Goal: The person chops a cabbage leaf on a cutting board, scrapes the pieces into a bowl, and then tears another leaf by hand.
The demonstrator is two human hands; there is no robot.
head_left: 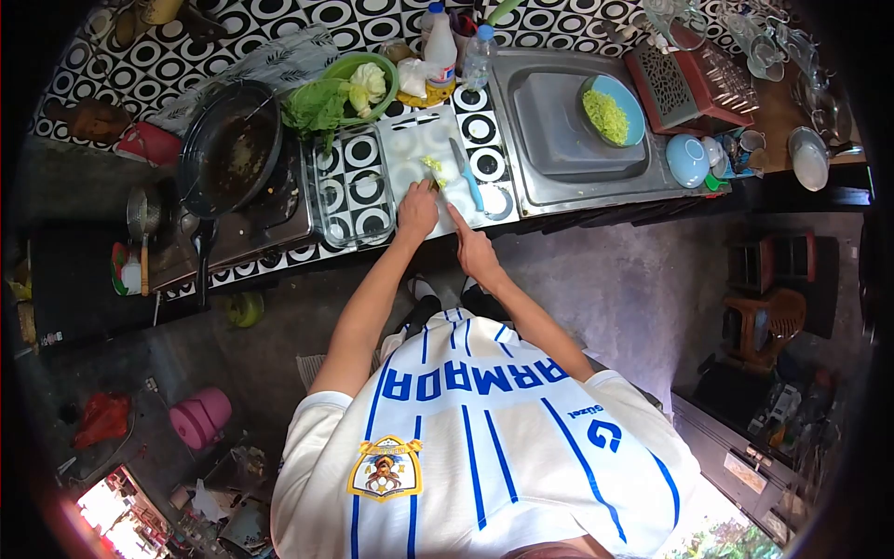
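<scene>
My left hand (418, 211) is over a white cutting board (407, 149). Its fingers are closed together at the tips beside small chopped pale-green vegetable pieces (432, 164); what they pinch is too small to make out. To its right, my right hand (475, 250) stretches its index finger toward the near part of the board, the other fingers partly curled. No object shows in it. A knife (473, 186) with a light-blue handle lies on the board's right side, apart from both hands.
Left of the board sit a clear glass dish (354, 191) and a black wok (231, 149) on the stove. Behind stand a green basin (384, 67) of leafy vegetables and bottles (440, 47). A blue bowl (636, 110) of chopped greens rests over the sink (521, 182).
</scene>
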